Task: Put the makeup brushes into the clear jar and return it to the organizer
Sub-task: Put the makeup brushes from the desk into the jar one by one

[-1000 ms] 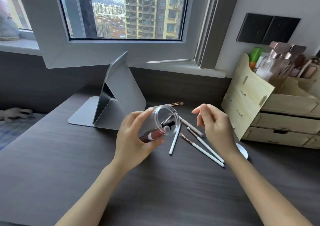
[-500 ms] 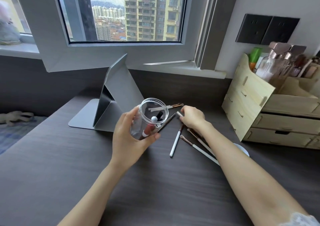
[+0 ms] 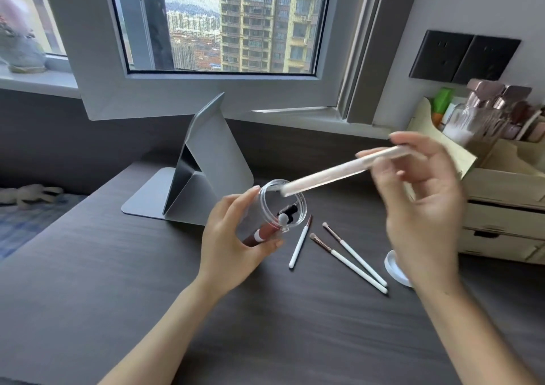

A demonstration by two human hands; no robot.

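desk: dark wood grain, lots of bare room near and left
organizer: far right, cut off by the frame edge, contents a blur
left hand: wrapped around the clear jar, tilted, mouth facing right, a few items inside, hard to count
right hand: pinching blurred brushes, tips at the jar rim, can't tell how many
loose brushes: 3 on the desk, right of the jar
white lid: half hidden behind the right wrist

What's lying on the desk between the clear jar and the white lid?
Three white-handled makeup brushes lie on the desk between the clear jar and the white lid, seen in the head view.
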